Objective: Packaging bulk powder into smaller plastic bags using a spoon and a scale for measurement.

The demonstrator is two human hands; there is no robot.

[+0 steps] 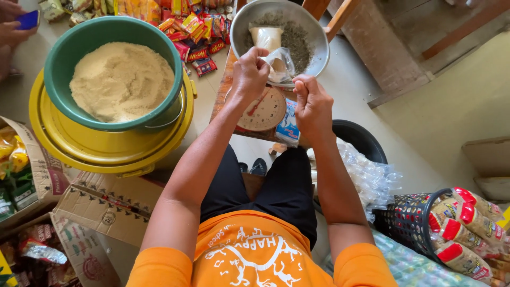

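Two hands: we see both raised over a weighing scale (261, 110), the forearms running up from the orange shirt (255, 255).
Left hand (249, 72): closed, its fingertips pinching the top of a small clear plastic bag (280, 64); the wrist bends slightly toward the pan.
Right hand (312, 103): curled into a loose fist just beside the bag, thumb pressed against the fingers; we cannot tell whether it holds anything.
Plastic bag: it hangs at the near rim of the metal pan (313, 32), touching the left fingers; its contents are too blurred for us to name.
Metal pan: it sits on the scale and holds a dark, fine-grained heap, with a pale filled packet (267, 37) lying on top.
Green basin (64, 53): filled almost to the rim with pale tan meal, and set on a yellow lidded bucket (106, 151) to the left of the hands.
Black basket (409, 220): at lower right, holding several long packets with red ends (462, 223).
Clear bags (366, 175): a bundle of them lies over a black tub (361, 138) beneath the right forearm.
Cardboard boxes (106, 207): at lower left, with wrapped goods inside.
Snack packets (196, 37): red and yellow, spread on the floor beyond the basin.
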